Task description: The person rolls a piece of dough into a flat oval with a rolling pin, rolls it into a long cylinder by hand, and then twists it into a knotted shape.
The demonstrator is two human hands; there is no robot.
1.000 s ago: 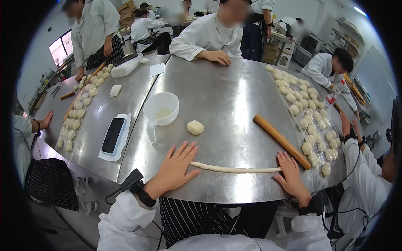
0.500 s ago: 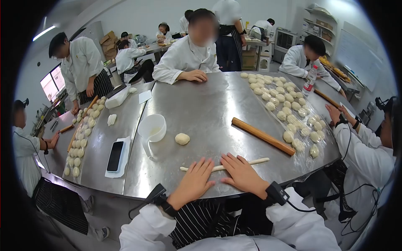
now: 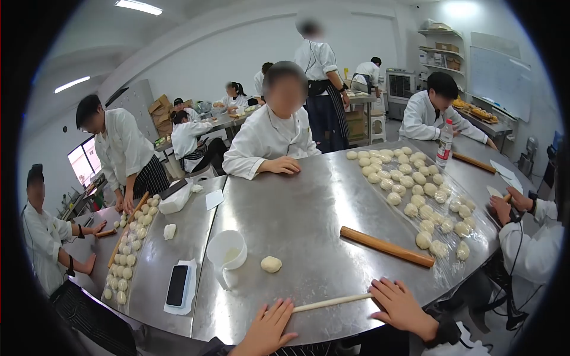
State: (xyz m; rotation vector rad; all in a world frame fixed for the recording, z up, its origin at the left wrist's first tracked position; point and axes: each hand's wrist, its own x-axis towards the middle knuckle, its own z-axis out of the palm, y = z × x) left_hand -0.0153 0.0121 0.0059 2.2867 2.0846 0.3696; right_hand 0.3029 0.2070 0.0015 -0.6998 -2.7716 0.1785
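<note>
A long thin rope of dough (image 3: 330, 302) lies along the near edge of the steel table (image 3: 309, 202). My left hand (image 3: 268, 328) lies flat with spread fingers on the rope's left end. My right hand (image 3: 399, 305) presses flat on its right end. A small dough ball (image 3: 271, 264) sits just beyond the rope. A wooden rolling pin (image 3: 386, 246) rests diagonally to the right.
A white measuring jug (image 3: 227, 252) and a phone on a paper towel (image 3: 177, 285) stand to the left. Rows of dough balls (image 3: 409, 190) lie on plastic at right, more on the left table (image 3: 127, 252). People in white coats sit and stand around both tables.
My hands slid apart from the rope's middle to its two ends. The view tilted upward, showing more of the room.
</note>
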